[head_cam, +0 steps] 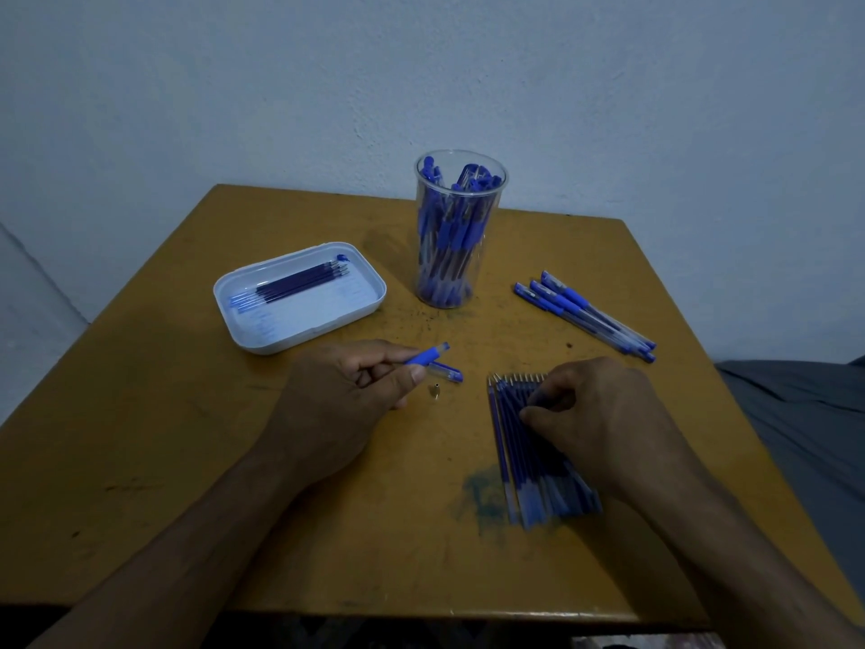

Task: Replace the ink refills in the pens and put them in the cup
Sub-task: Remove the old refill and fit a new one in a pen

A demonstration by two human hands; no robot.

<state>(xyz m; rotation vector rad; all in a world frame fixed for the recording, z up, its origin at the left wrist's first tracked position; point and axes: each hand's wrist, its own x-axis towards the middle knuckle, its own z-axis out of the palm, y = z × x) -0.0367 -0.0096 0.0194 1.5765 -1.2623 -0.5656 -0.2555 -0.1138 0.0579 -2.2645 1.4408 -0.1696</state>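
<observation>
Pinching a blue pen barrel [427, 356] between thumb and curled fingers, the left hand [346, 395] hovers over the middle of the table [164, 437], the barrel's grip end pointing toward the far right corner. Just beside that hand lie one pen cap [447, 371] and one small metal tip [436, 391], both flat on the wood. The right hand [594, 414] has its fingers curled down onto a row of new refills [519, 452], touching them near their upper ends; whether it actually grips one cannot be told. Those refills lie side by side near the front right edge, partly hidden under the hand, so their number cannot be counted. A blue ink smear [482, 494] marks the wood just left of them. Farther out, three assembled pens [585, 316] lie together by the right edge. One clear cup [461, 229] stands upright near the far edge, packed with many blue pens. One white tray [299, 297] sits toward the left edge, holding about four used refills [292, 288] laid parallel.
</observation>
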